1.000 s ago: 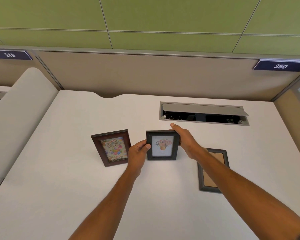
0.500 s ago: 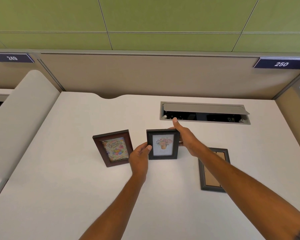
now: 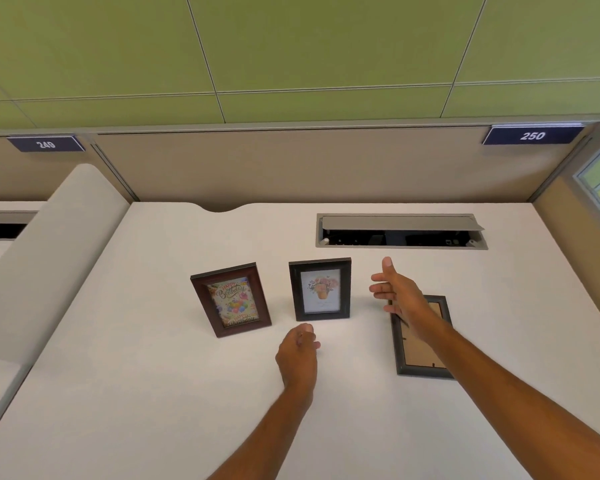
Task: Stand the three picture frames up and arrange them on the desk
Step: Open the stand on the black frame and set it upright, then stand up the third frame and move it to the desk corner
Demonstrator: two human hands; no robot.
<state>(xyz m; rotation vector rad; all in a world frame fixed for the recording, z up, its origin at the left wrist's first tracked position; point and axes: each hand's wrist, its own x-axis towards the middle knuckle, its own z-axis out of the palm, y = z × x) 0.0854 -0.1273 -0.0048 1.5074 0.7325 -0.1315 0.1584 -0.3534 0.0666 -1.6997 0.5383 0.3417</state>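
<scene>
Two frames stand upright on the white desk (image 3: 153,393). The brown frame (image 3: 230,299) with a birthday card is on the left. The black frame (image 3: 320,289) with a flower picture stands alone to its right. A grey frame (image 3: 417,355) lies face down on the right, partly hidden under my right forearm. My left hand (image 3: 298,351) hovers just in front of the black frame, fingers loosely curled, holding nothing. My right hand (image 3: 397,292) is to the right of the black frame, over the grey frame's top, fingers spread.
An open cable hatch (image 3: 400,231) with a raised grey lid is set into the desk behind the frames. A beige partition (image 3: 291,168) backs the desk, with number plates 249 and 250. A low divider (image 3: 49,258) runs along the left edge.
Both hands have let go of the black frame, which now stands by itself. My left hand drew back toward me; my right hand moved right, over the grey frame.
</scene>
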